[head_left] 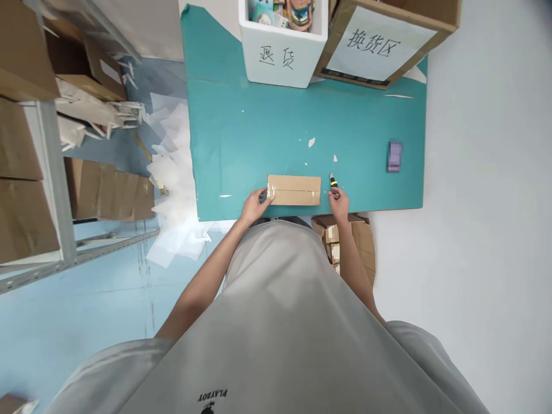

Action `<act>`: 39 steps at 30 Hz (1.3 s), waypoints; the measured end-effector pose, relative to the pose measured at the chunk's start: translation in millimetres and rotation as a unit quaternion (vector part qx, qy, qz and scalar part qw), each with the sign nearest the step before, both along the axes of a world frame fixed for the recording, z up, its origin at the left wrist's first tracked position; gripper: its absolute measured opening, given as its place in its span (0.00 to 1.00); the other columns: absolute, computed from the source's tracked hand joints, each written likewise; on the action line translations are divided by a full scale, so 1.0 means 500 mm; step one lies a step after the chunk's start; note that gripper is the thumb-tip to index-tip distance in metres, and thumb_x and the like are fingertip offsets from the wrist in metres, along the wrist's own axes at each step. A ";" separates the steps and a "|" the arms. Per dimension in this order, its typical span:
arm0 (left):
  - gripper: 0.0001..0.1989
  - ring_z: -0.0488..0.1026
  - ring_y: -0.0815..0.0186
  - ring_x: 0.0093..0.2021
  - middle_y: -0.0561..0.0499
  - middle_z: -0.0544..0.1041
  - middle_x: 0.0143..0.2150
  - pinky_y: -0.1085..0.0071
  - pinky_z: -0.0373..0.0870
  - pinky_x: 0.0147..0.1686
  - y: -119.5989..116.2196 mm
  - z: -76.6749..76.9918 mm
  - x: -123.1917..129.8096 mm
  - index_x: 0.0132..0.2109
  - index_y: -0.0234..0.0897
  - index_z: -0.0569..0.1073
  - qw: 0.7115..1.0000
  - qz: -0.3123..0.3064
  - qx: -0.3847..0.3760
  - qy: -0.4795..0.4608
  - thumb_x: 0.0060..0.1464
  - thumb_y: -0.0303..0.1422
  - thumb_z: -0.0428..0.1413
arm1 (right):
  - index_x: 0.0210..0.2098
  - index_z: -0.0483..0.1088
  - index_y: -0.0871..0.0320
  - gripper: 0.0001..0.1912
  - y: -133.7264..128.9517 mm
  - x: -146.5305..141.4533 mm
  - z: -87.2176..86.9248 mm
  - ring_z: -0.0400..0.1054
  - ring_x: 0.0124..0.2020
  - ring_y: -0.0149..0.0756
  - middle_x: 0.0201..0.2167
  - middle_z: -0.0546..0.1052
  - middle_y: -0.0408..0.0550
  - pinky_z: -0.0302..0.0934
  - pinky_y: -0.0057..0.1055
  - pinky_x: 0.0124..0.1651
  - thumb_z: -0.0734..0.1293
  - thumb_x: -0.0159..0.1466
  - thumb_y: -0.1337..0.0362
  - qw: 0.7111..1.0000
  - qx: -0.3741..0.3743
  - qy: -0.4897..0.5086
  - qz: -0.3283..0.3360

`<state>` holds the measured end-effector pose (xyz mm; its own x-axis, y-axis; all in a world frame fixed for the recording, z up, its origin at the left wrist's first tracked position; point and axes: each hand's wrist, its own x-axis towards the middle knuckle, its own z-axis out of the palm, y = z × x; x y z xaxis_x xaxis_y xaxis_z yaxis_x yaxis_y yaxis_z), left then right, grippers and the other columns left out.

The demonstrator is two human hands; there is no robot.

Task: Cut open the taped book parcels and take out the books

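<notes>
A small cardboard box (294, 191) lies near the front edge of the green tabletop, its long side across my view, with shiny tape at both ends. My left hand (257, 206) grips its left end, thumb on the top and fingers at the side. To the right of the box, my right hand (338, 203) is closed round the handle of a black and yellow utility knife (333, 183). The knife's tip points away from me, apart from the box.
A white bin (276, 63) of colourful packages and a large cardboard carton (379, 46) stand along the back. A phone (394, 156) lies at right. White sheets (175, 172) litter the left floor beside shelving (56, 184). An open carton (364, 247) of small boxes sits below the front edge.
</notes>
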<state>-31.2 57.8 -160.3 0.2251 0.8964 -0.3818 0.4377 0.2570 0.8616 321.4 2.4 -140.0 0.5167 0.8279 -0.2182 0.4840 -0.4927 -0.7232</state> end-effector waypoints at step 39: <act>0.31 0.76 0.54 0.62 0.41 0.71 0.67 0.62 0.81 0.53 -0.087 0.020 0.158 0.68 0.46 0.75 0.982 0.106 -0.019 -0.156 0.62 0.47 0.65 | 0.70 0.72 0.54 0.27 0.154 -0.043 0.180 0.73 0.57 0.49 0.57 0.80 0.58 0.61 0.35 0.48 0.53 0.82 0.53 0.715 -0.081 -0.232 0.654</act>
